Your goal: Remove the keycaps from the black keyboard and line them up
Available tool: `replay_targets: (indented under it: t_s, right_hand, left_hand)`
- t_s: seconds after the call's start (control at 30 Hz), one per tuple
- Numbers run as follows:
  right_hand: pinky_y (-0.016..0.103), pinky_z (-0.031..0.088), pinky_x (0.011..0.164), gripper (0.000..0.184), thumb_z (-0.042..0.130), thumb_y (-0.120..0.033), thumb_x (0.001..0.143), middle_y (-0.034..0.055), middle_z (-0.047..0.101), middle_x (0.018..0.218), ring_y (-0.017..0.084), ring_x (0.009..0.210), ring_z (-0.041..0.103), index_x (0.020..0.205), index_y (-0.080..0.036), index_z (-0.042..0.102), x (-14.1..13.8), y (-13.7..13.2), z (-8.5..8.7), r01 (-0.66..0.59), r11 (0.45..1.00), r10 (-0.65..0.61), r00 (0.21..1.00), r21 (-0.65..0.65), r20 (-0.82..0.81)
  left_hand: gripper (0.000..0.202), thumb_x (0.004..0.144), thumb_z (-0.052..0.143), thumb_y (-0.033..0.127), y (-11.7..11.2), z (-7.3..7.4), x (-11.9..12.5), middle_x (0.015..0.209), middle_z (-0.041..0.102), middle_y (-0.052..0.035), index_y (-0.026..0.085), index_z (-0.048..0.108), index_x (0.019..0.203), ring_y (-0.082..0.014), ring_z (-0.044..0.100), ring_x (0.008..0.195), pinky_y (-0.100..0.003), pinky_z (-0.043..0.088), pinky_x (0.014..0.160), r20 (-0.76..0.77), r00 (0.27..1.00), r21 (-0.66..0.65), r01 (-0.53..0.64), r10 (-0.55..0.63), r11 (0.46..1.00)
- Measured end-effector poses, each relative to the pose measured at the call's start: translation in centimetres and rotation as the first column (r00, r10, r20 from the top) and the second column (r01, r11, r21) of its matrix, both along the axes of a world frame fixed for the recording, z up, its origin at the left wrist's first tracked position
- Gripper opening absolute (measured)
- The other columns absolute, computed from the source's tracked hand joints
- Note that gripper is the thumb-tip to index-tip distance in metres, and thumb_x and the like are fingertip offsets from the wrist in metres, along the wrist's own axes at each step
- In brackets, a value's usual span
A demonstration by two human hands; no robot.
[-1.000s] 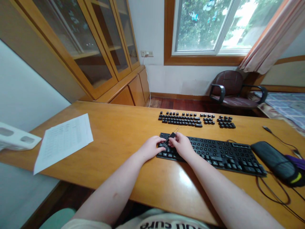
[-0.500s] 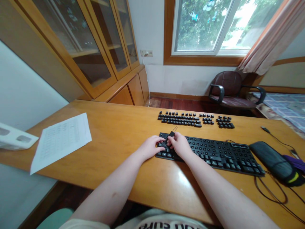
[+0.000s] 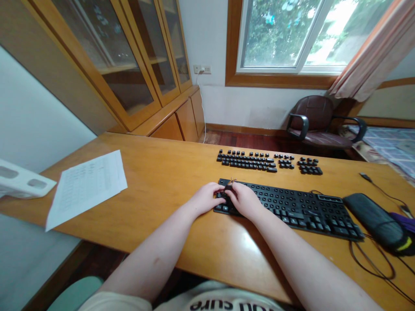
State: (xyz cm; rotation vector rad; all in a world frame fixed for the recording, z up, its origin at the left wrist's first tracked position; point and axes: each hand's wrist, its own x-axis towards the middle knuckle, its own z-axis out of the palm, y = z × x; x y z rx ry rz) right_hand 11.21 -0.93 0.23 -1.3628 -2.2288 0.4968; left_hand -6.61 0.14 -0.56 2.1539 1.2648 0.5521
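Observation:
A long black keyboard (image 3: 292, 203) lies on the desk, its upper rows bare of keycaps and its nearer rows still capped. At its left end my left hand (image 3: 209, 198) rests, thumb and fingers curled onto the keyboard. Close against those fingers, my right hand (image 3: 244, 201) grips a small dark keycap puller (image 3: 229, 185) with thin wire at its far end. Most of the puller and the keys below it are hidden by my fingers. Behind the keyboard, removed keycaps (image 3: 248, 162) sit in neat rows.
Printed sheets (image 3: 87, 185) and a white plastic object (image 3: 24, 181) lie at the left of the wooden desk (image 3: 155, 172). A dark pouch (image 3: 376, 220), a loose cable (image 3: 372, 263) and a USB plug (image 3: 365, 177) are at the right. Beyond stands an armchair (image 3: 313, 116).
The puller has tipped more upright and lower between my hands, with its wire end drawn nearer. My right hand has closed in toward my left. The view has shifted slightly.

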Motion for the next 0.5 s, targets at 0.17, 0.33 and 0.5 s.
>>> replay_targets:
  t_s: [0.17, 0.33, 0.5]
  right_hand:
    - [0.027, 0.045, 0.070, 0.014, 0.046, -0.023, 0.089, 0.0064, 0.066, 0.084, 0.018, 0.078, 0.061, 0.089, -0.018, 0.059, -0.38, -0.29, 0.16, 0.009, 0.999, -0.011, 0.998, 0.041, 0.054]
    - [0.027, 0.047, 0.071, 0.015, 0.046, -0.020, 0.088, 0.0074, 0.066, 0.085, 0.018, 0.079, 0.061, 0.089, -0.017, 0.061, -0.52, -0.56, -0.09, -0.074, 0.991, 0.068, 0.996, 0.112, 0.055]
    - [0.029, 0.047, 0.074, 0.018, 0.045, -0.021, 0.089, 0.0090, 0.068, 0.091, 0.019, 0.081, 0.062, 0.097, -0.017, 0.061, -0.53, -0.81, -0.79, -0.095, 0.978, 0.084, 0.994, 0.183, 0.067]
  left_hand:
    - [0.025, 0.069, 0.068, 0.026, 0.07, -0.01, 0.04, 0.088, 0.062, -0.0036, 0.018, 0.067, 0.093, -0.0190, 0.057, 0.085, -0.030, 0.044, 0.078, 0.001, 1.000, 0.007, 0.009, -0.009, 1.000]
    - [0.022, 0.070, 0.065, 0.025, 0.19, -0.19, 0.12, 0.086, 0.062, -0.0034, 0.018, 0.067, 0.091, -0.0187, 0.057, 0.082, -0.028, 0.044, 0.074, 0.002, 1.000, 0.011, 0.014, -0.014, 1.000]
    - [0.029, 0.069, 0.066, 0.022, 0.23, -0.44, 0.03, 0.091, 0.063, -0.0039, 0.019, 0.066, 0.098, -0.0187, 0.057, 0.086, -0.029, 0.045, 0.078, 0.018, 1.000, 0.009, 0.011, -0.011, 1.000]
